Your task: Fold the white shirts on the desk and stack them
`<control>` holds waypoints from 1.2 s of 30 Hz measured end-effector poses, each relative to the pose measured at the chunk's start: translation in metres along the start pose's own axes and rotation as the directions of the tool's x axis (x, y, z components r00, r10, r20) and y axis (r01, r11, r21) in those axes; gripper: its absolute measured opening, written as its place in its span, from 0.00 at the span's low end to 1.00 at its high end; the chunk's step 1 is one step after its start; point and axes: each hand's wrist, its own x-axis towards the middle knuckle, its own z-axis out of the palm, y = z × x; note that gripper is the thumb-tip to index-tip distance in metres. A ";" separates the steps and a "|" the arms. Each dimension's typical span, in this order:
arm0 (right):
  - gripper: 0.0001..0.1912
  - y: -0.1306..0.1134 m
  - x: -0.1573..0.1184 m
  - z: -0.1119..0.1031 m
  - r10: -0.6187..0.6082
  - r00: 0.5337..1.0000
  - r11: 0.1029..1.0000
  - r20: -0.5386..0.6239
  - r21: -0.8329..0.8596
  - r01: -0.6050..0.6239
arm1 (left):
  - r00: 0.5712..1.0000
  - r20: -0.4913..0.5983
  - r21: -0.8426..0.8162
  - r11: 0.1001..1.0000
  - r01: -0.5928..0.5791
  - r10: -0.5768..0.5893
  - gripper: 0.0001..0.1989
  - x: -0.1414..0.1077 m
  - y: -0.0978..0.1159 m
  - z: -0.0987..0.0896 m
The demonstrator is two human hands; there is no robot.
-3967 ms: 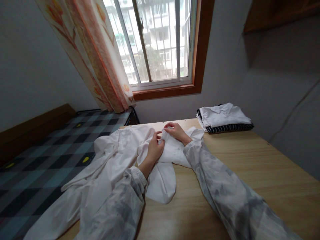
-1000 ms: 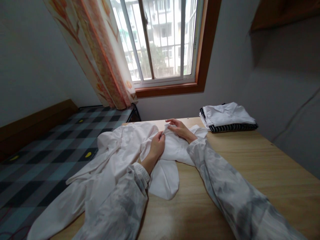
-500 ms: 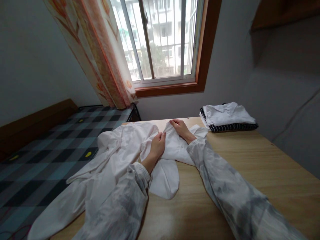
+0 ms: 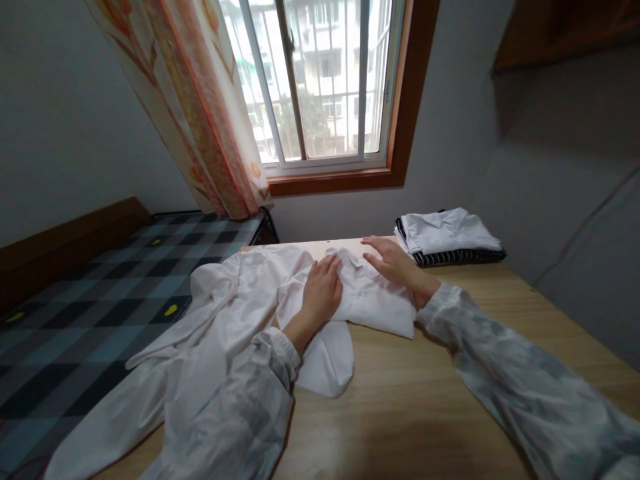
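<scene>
A white shirt [image 4: 250, 293] lies spread and rumpled over the left part of the wooden table [image 4: 400, 400], one sleeve trailing toward the front left corner. Its collar and buttoned part are near the table's back edge. My left hand [image 4: 323, 287] rests flat on the shirt beside the collar, fingers stretched forward. My right hand [image 4: 395, 260] is over the shirt's right side, thumb and fingers apart, with nothing between them. Whether its palm touches the cloth is hard to tell.
Folded clothes [image 4: 450, 233], white on top of black striped, sit at the table's back right. A bed with a checked cover [image 4: 100, 293] adjoins the left side. Behind are a window [image 4: 325, 100] and a curtain [image 4: 200, 100].
Both hands have let go of the pinched cloth. My left hand has flattened onto the shirt, and my right hand has moved right and opened. The shirt's right part now lies flatter.
</scene>
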 end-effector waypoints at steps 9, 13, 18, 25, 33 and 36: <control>0.33 0.015 -0.088 -0.006 0.104 0.973 0.944 0.208 -0.327 -0.030 | 0.962 0.236 0.222 0.971 0.086 -0.139 0.13 0.007 0.014 -0.015; 0.32 0.018 -0.087 -0.003 0.102 0.972 0.952 0.214 -0.304 -0.033 | 0.924 0.264 0.326 0.927 0.184 -0.276 0.17 0.041 0.015 -0.023; 0.32 0.017 -0.086 -0.002 0.095 0.976 0.952 0.196 -0.305 -0.031 | 0.881 0.200 0.229 0.894 0.384 -0.430 0.18 0.092 -0.005 -0.020; 0.32 0.016 -0.085 -0.004 0.077 0.980 0.950 0.183 -0.313 -0.016 | 0.883 0.215 0.015 0.906 0.423 -0.416 0.16 0.095 -0.034 -0.006; 0.32 0.017 -0.083 -0.008 0.078 0.975 0.961 0.208 -0.275 -0.019 | 0.905 0.056 -0.007 0.906 0.423 -0.422 0.06 0.087 -0.039 0.011; 0.29 0.014 -0.083 -0.010 0.071 0.975 0.962 0.210 -0.272 -0.012 | 0.924 -0.013 0.028 0.924 0.382 -0.382 0.11 0.089 -0.030 0.006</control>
